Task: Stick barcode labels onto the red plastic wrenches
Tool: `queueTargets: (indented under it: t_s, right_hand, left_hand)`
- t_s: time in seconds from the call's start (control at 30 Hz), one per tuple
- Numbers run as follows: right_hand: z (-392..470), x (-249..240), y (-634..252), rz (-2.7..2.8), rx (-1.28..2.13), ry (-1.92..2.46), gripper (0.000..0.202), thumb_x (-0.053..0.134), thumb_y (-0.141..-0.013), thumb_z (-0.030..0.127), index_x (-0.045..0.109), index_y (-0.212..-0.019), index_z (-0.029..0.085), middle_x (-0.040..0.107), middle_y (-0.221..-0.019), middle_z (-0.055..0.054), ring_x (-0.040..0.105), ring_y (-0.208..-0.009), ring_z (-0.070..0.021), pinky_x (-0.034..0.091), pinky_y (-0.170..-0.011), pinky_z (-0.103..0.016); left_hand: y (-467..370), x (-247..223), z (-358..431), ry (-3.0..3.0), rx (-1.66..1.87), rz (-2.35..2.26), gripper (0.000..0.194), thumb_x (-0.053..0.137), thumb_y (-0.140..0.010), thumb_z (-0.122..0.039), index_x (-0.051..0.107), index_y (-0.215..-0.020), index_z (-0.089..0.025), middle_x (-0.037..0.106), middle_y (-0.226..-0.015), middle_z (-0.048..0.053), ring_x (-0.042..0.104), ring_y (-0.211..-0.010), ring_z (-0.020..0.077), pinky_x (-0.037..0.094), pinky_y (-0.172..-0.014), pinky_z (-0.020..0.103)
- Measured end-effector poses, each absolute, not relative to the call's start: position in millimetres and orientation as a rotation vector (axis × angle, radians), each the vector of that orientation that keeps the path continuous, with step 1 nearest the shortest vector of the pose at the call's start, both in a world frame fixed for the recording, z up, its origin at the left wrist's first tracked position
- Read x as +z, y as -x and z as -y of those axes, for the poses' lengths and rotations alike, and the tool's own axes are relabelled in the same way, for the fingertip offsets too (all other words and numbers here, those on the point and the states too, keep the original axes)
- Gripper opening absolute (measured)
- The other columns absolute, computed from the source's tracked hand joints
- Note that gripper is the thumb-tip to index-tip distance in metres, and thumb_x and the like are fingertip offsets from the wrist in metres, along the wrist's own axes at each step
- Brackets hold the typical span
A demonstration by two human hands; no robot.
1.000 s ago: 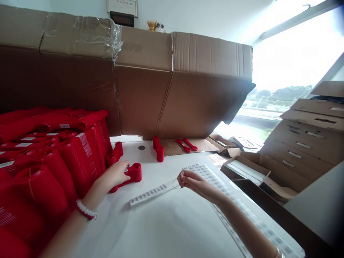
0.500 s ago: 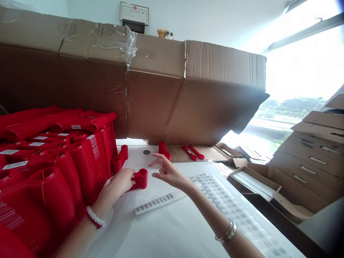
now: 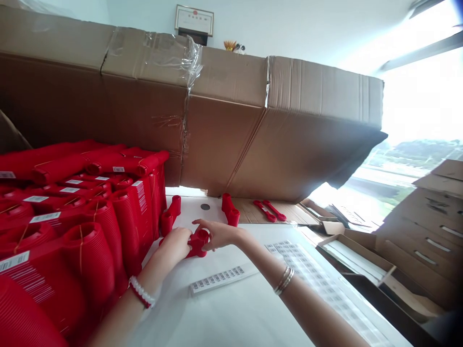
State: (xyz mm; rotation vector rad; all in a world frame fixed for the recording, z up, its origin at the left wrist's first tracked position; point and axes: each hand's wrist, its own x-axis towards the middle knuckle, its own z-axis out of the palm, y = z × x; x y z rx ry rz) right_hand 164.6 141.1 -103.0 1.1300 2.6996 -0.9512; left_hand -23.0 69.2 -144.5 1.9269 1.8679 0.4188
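My left hand (image 3: 176, 248) is closed on one end of a red wrench-shaped piece with ring ends (image 3: 199, 242), held low over the white table. Around the piece's other end curl the fingers and thumb of my right hand (image 3: 220, 233), the index finger reaching over the top. Part of the piece is hidden by both hands. In front of them lies a strip of small printed labels (image 3: 217, 280). Larger label sheets (image 3: 307, 270) lie under and beyond my right forearm. Similar red pieces stand behind, one at the left (image 3: 170, 214) and one further right (image 3: 230, 210).
Tall rubber-banded stacks of red pieces (image 3: 123, 226) crowd the left side. Two flat red pieces (image 3: 269, 210) lie on cardboard at the back. A large cardboard box (image 3: 224, 140) slants overhead behind. Open cartons (image 3: 356, 258) stand at the right. A dark disc (image 3: 205, 207) lies on the table.
My right hand has moved left onto the free end of the red piece, from being apart from it. My left hand keeps its grip. The view has shifted slightly left.
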Motion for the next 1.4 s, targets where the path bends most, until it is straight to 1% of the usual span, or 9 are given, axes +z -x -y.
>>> queueTargets:
  t_s: [0.13,0.37,0.63,0.8,1.03,1.17,1.27,1.33,1.4]
  right_hand:
    - [-133,-125,-167,-2.777,-0.871,-1.202,0.089,0.082,-0.073,0.031,0.04,-0.151,0.023,0.069,-0.113,-0.01,0.066,-0.093,-0.0253,0.055,-0.078,-0.039]
    - [-124,-154,-178,-2.898,-0.926,-1.174,0.049,0.073,-0.091,0.032,0.055,-0.135,0.018,0.063,-0.122,-0.009,0.065,-0.101,-0.0232,0.057,-0.086,-0.042]
    - [-127,-154,-175,-2.928,-0.835,-1.155,0.036,0.076,-0.088,0.029,0.061,-0.119,0.016,0.066,-0.11,-0.006,0.065,-0.096,-0.0207,0.057,-0.082,-0.038]
    - [-128,-153,-172,-2.898,-0.701,-1.199,0.029,0.072,-0.092,0.034,0.062,-0.113,0.017,0.065,-0.099,-0.004,0.063,-0.084,-0.0171,0.055,-0.074,-0.033]
    - [-121,-161,-166,-2.859,-0.531,-1.332,0.036,0.07,-0.092,0.039,0.059,-0.118,0.016,0.062,-0.091,-0.001,0.059,-0.073,-0.0153,0.052,-0.071,-0.033]
    - [-113,-161,-166,-2.881,-0.586,-1.398,0.038,0.072,-0.089,0.036,0.057,-0.118,0.017,0.06,-0.088,0.0,0.058,-0.07,-0.0148,0.052,-0.071,-0.034]
    - [-110,-160,-169,-2.933,-0.747,-1.422,0.057,0.079,-0.077,0.028,0.05,-0.125,0.017,0.062,-0.091,-0.001,0.061,-0.075,-0.0174,0.053,-0.073,-0.036]
    - [-109,-159,-173,-2.984,-0.914,-1.416,0.077,0.08,-0.069,0.019,0.04,-0.134,0.019,0.064,-0.104,-0.004,0.064,-0.086,-0.02,0.055,-0.078,-0.037]
    - [-109,-159,-177,-3.032,-1.096,-1.406,0.086,0.075,-0.068,0.013,0.029,-0.14,0.022,0.063,-0.118,-0.007,0.066,-0.101,-0.0208,0.056,-0.088,-0.037]
  left_hand:
    - [24,-140,-71,-1.932,0.307,-1.83,0.026,0.066,-0.096,-0.035,0.066,-0.114,-0.016,0.068,-0.114,0.008,0.067,-0.102,0.0212,0.058,-0.089,0.041]
    - [27,-144,-71,-1.924,0.287,-1.808,0.027,0.064,-0.097,-0.037,0.066,-0.115,-0.017,0.067,-0.114,0.007,0.067,-0.1,0.0213,0.058,-0.087,0.04]
    - [29,-142,-68,-1.956,0.316,-1.846,0.028,0.062,-0.098,-0.039,0.066,-0.114,-0.016,0.067,-0.114,0.008,0.066,-0.101,0.0218,0.058,-0.088,0.04]
    - [17,-129,-63,-2.1,0.396,-1.802,0.032,0.066,-0.095,-0.039,0.064,-0.118,-0.016,0.066,-0.118,0.009,0.064,-0.108,0.0238,0.052,-0.099,0.048]
    - [-8,-132,-59,-2.216,0.497,-1.724,0.037,0.067,-0.094,-0.04,0.063,-0.121,-0.016,0.066,-0.119,0.009,0.064,-0.109,0.0249,0.05,-0.101,0.05]
    - [-4,-133,-62,-2.186,0.58,-1.714,0.033,0.065,-0.095,-0.04,0.063,-0.119,-0.016,0.067,-0.116,0.008,0.065,-0.106,0.0234,0.051,-0.099,0.048]
    - [2,-129,-64,-2.133,0.637,-1.709,0.033,0.065,-0.095,-0.04,0.063,-0.118,-0.016,0.067,-0.114,0.008,0.065,-0.103,0.0224,0.053,-0.096,0.046]
    - [5,-126,-65,-2.088,0.665,-1.715,0.033,0.065,-0.096,-0.04,0.063,-0.119,-0.016,0.067,-0.112,0.008,0.066,-0.1,0.0217,0.055,-0.093,0.045]
    - [7,-124,-67,-2.049,0.698,-1.73,0.034,0.064,-0.096,-0.04,0.062,-0.12,-0.016,0.067,-0.112,0.008,0.065,-0.1,0.0218,0.055,-0.092,0.044]
